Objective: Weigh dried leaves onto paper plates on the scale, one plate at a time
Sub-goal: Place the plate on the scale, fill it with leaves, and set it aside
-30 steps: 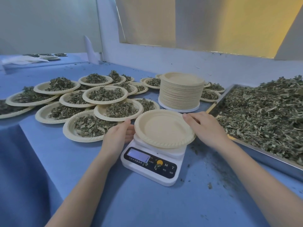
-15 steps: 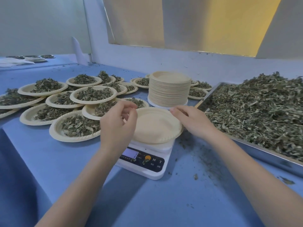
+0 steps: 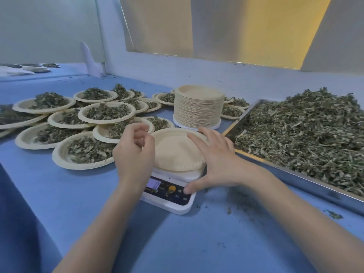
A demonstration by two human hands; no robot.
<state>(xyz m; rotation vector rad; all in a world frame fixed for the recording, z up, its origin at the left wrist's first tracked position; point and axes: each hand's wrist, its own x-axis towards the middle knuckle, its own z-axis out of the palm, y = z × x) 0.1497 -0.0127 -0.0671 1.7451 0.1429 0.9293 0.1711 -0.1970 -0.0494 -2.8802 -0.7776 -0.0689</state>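
- The right hand point(image 3: 214, 156) has its fingers point(image 3: 197, 141) spread flat over the right part of an empty paper plate point(image 3: 175, 150), while its thumb reaches down to the right end of the button panel of the scale point(image 3: 169, 196); it grips nothing.
- The left hand point(image 3: 134, 152) hovers at the plate's left edge with its fingers point(image 3: 137, 131) loosely curled towards the thumb; whether they pinch anything cannot be told.
- The plate sits on the scale's platform with no leaves in it, and the lit display seems to read zero, so this round looks to be at the zeroing step, with filling not yet begun.
- Done so far, judging by the counter point(image 3: 197, 243): many filled plates point(image 3: 86, 152) lie overlapping to the left and behind, each with a heap of dried leaves.
- Left to do: a tall stack of unused plates point(image 3: 198, 107) stands just behind the scale, and the metal tray point(image 3: 315, 186) on the right holds a deep pile of dried leaves point(image 3: 307, 138).
- By that stock, the task is likely well under way but far from finished.
- Loose crumbs lie scattered on the counter near the tray.
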